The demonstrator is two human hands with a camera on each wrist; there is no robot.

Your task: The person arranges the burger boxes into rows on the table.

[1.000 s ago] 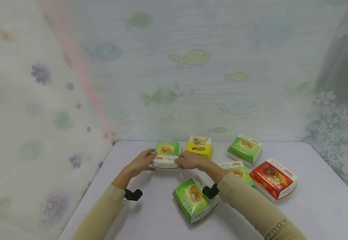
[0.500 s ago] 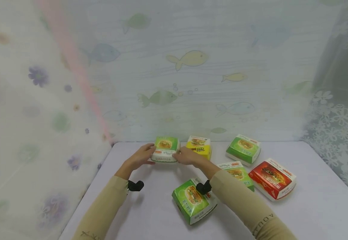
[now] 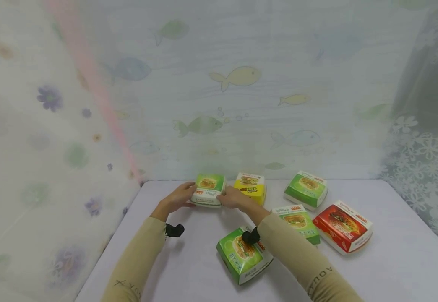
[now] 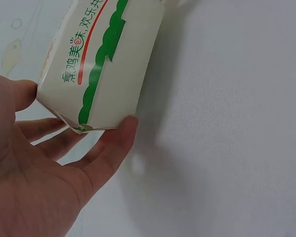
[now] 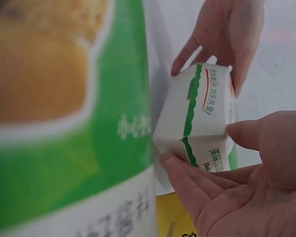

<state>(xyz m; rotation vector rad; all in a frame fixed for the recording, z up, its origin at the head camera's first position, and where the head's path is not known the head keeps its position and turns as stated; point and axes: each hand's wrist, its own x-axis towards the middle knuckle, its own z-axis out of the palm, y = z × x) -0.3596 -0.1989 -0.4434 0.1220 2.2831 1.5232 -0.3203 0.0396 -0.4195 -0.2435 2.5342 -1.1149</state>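
Near the back left of the table, a green and white burger box [image 3: 209, 191] sits between my two hands, its printed top tilted toward me in the head view. My left hand [image 3: 178, 197] grips its left end, with thumb at the upper edge and fingers along the side and bottom in the left wrist view. At the other end my right hand [image 3: 236, 198] grips a corner; in the right wrist view its thumb [image 5: 244, 136] lies on the upper edge and its fingers reach below. A yellow burger box [image 3: 254, 191] stands just right of that hand.
A green burger box [image 3: 238, 253] lies in front, partly under my right wrist camera. To the right are another green box [image 3: 300, 224], partly behind my sleeve, a red box [image 3: 342, 226] and a green box [image 3: 307, 188] farther back. A fish-patterned curtain [image 3: 241, 105] hangs behind the table.
Both hands have moved the held burger box a little toward the back of the table, then slightly down. The other boxes stay where they were.
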